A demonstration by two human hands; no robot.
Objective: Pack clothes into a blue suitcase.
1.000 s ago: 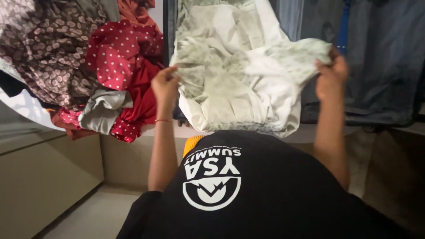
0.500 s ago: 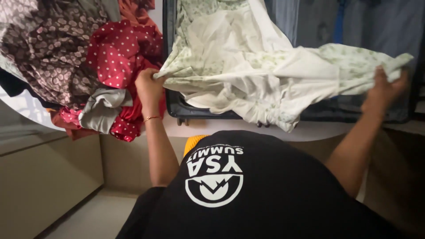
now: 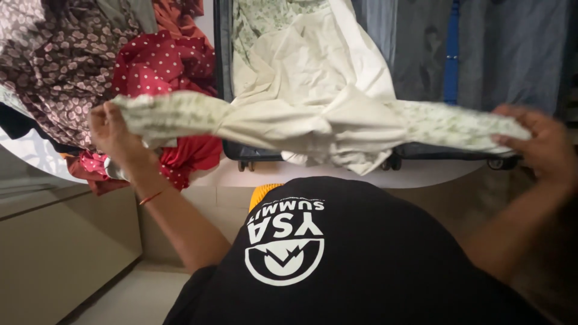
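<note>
Hands come first: I count two, both mine, spread wide apart. My left hand (image 3: 114, 135) is closed in a fist around one end of a pale green-printed garment (image 3: 313, 123), with a thin red band on the wrist below it. My right hand (image 3: 539, 144) pinches the other end, thumb and fingers pressed together on the cloth, though blur keeps me from reading the fingers more finely. One garment hangs between them, stretched into a long band in the air above the white surface (image 3: 313, 174), its middle bunched and sagging slightly. Behind it I see one open dark suitcase (image 3: 421, 60), with more pale cloth spilling from its left half. Farther left lies one pile of clothes (image 3: 90, 66): a red piece with white dots, a brown patterned piece, and a grey piece low down.
</note>
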